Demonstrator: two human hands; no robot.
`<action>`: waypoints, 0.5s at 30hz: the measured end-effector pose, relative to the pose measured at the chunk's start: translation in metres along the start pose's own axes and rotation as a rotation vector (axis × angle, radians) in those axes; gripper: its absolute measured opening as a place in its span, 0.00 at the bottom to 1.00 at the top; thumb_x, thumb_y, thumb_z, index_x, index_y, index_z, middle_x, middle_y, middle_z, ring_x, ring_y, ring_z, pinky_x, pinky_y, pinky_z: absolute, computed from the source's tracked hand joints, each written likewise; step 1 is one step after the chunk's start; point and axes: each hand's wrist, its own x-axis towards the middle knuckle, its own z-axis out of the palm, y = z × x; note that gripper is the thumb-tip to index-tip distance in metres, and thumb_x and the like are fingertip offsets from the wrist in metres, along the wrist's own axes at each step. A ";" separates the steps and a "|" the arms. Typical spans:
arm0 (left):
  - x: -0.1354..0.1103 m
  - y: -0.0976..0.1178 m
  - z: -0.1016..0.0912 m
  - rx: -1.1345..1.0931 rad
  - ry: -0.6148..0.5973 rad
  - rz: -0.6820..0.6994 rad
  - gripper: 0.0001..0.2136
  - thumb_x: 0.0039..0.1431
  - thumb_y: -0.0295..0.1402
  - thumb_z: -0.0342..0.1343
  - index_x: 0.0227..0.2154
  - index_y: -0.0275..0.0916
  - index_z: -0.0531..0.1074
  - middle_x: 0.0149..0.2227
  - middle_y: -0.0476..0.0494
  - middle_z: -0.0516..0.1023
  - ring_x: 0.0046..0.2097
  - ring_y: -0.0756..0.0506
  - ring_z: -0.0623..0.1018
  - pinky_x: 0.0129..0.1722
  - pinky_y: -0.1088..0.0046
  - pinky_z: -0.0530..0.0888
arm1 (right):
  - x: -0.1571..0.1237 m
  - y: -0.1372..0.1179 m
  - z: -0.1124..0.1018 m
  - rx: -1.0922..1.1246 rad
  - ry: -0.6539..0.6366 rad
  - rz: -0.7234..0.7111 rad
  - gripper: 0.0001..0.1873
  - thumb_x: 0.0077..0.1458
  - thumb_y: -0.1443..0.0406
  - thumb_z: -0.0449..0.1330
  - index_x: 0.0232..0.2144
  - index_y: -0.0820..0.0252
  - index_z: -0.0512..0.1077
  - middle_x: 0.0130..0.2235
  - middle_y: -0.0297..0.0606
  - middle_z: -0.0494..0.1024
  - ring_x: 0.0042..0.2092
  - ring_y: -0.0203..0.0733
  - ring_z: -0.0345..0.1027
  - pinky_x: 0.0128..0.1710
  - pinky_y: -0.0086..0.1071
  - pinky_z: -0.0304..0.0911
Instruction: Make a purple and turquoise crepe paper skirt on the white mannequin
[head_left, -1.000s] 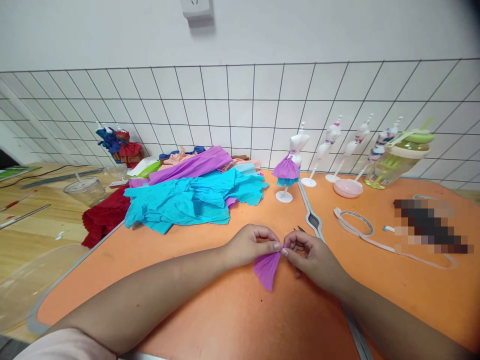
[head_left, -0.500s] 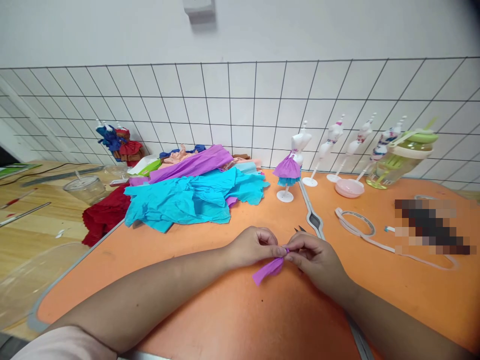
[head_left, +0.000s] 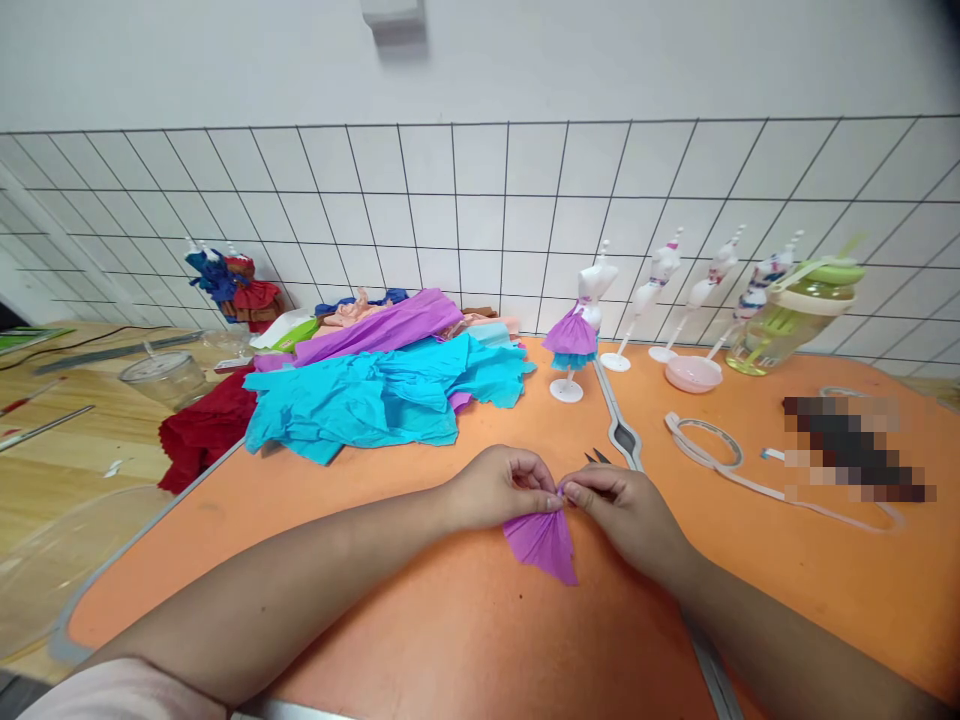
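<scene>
Purple piece: in the head view, a thin pleated scrap [head_left: 541, 548] hangs between both hands above the near middle of the bench, gathered at its top and fanning out downward.
Left hand: closed in a pinch [head_left: 501, 490], thumb and fingertips on the gathered top of the scrap.
Right hand: narrow pinch too [head_left: 628, 508], thumb and forefinger at the same gathered end, just beside the left thumb.
Dark points: two pointed tips [head_left: 599, 456] show just beyond the right hand; the rest is hidden.
Bench: orange top [head_left: 420, 640], a grey-edged seam running away from the person beside the right hand.
Sheets: crumpled turquoise [head_left: 352, 400] in front, purple [head_left: 382, 330] behind, dark red [head_left: 202, 432] at the left edge.
Nearest dress form: white, upright [head_left: 596, 285], wearing a purple skirt [head_left: 568, 332] over a blue layer.
Other forms: three along the wall to its right [head_left: 664, 265] [head_left: 720, 270] [head_left: 766, 280].
Right side: pink bowl [head_left: 694, 376], green-lidded bottle [head_left: 780, 330], a loose coil of pale tape [head_left: 705, 443], and a dark pixelated object [head_left: 855, 450], unreadable.
Far left: dressed forms in blue [head_left: 214, 278] and in red and brown [head_left: 252, 295], with a clear jar [head_left: 166, 375] nearer.
</scene>
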 end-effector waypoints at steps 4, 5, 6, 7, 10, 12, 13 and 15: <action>0.005 -0.007 0.004 -0.191 -0.001 -0.038 0.21 0.41 0.48 0.67 0.28 0.33 0.73 0.28 0.48 0.76 0.29 0.52 0.73 0.32 0.76 0.69 | 0.000 -0.001 0.001 0.039 0.073 0.082 0.17 0.54 0.54 0.59 0.41 0.54 0.78 0.38 0.38 0.80 0.36 0.42 0.71 0.35 0.34 0.67; 0.006 -0.007 0.004 -0.231 0.013 -0.028 0.21 0.41 0.48 0.68 0.28 0.33 0.73 0.28 0.48 0.76 0.30 0.52 0.73 0.33 0.76 0.69 | -0.001 -0.001 0.002 0.093 0.076 0.122 0.22 0.54 0.53 0.59 0.49 0.53 0.74 0.42 0.39 0.79 0.37 0.41 0.72 0.33 0.34 0.68; 0.007 -0.007 0.004 -0.264 0.040 -0.018 0.21 0.41 0.48 0.68 0.28 0.33 0.73 0.28 0.48 0.76 0.31 0.52 0.73 0.34 0.76 0.69 | -0.001 -0.001 0.002 0.156 0.063 0.158 0.27 0.55 0.52 0.58 0.54 0.53 0.69 0.45 0.40 0.78 0.37 0.41 0.72 0.30 0.33 0.68; 0.008 -0.007 0.004 -0.288 0.072 -0.008 0.21 0.41 0.47 0.68 0.28 0.33 0.72 0.29 0.48 0.76 0.31 0.52 0.74 0.34 0.76 0.68 | -0.001 -0.002 0.003 0.210 0.044 0.180 0.29 0.55 0.51 0.57 0.57 0.54 0.66 0.46 0.40 0.77 0.38 0.41 0.72 0.29 0.32 0.68; 0.010 -0.007 0.002 -0.322 0.148 0.017 0.21 0.41 0.47 0.68 0.28 0.34 0.70 0.30 0.47 0.76 0.32 0.51 0.74 0.34 0.76 0.68 | 0.001 -0.002 0.003 0.199 0.020 0.160 0.21 0.53 0.53 0.59 0.45 0.59 0.73 0.39 0.39 0.79 0.38 0.41 0.72 0.35 0.33 0.69; 0.010 -0.007 0.002 -0.313 0.154 0.036 0.22 0.42 0.47 0.68 0.29 0.34 0.69 0.30 0.47 0.75 0.32 0.52 0.74 0.34 0.75 0.68 | 0.003 -0.002 0.003 0.130 0.033 0.155 0.13 0.50 0.56 0.61 0.34 0.59 0.75 0.33 0.37 0.78 0.36 0.41 0.72 0.37 0.33 0.68; 0.010 -0.007 0.001 -0.306 0.162 0.052 0.22 0.42 0.46 0.68 0.29 0.34 0.69 0.29 0.48 0.74 0.31 0.52 0.73 0.34 0.76 0.68 | 0.003 -0.002 0.003 0.120 0.039 0.162 0.11 0.50 0.57 0.61 0.31 0.59 0.74 0.31 0.36 0.78 0.35 0.40 0.72 0.36 0.32 0.68; 0.009 -0.006 0.002 -0.302 0.196 0.086 0.23 0.42 0.46 0.69 0.32 0.35 0.67 0.29 0.50 0.73 0.30 0.53 0.72 0.33 0.76 0.67 | 0.004 -0.003 0.003 0.132 0.044 0.170 0.10 0.51 0.58 0.59 0.29 0.58 0.73 0.30 0.35 0.77 0.33 0.40 0.71 0.35 0.32 0.67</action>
